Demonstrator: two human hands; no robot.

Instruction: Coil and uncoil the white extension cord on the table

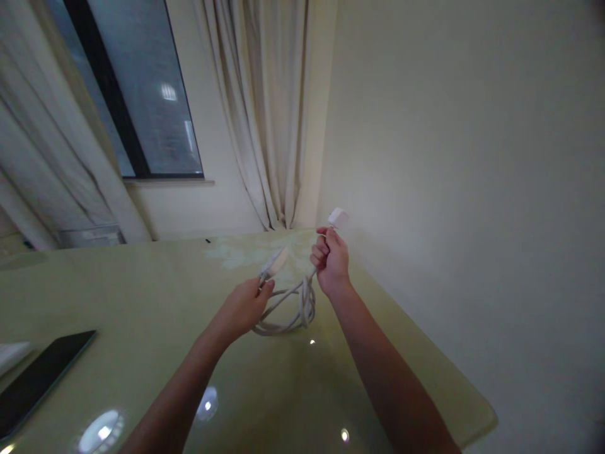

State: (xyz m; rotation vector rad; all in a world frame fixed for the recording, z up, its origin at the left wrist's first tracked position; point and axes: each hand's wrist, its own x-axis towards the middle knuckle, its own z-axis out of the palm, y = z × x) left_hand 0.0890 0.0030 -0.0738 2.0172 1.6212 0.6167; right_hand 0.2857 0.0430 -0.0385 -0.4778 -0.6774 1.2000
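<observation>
A loosely coiled pale grey cable (306,304) hangs between my two hands above the table. My right hand (333,260) is closed round the cable just below a white block-shaped plug (338,217), which sticks up past the fingers. On the other side, my left hand (246,305) grips the coil between thumb and fingers. Beyond its fingertips a white, elongated piece (276,263) points up and away; its exact kind is not clear. The palm of my left hand hides part of the coil.
The glossy greenish table (155,302) meets a plain wall (463,189) on the right. At the left lie a dark flat slab (45,378) and a white object (12,354). A small black item (208,241) sits near the far edge, before curtains (269,113) and a window (146,88).
</observation>
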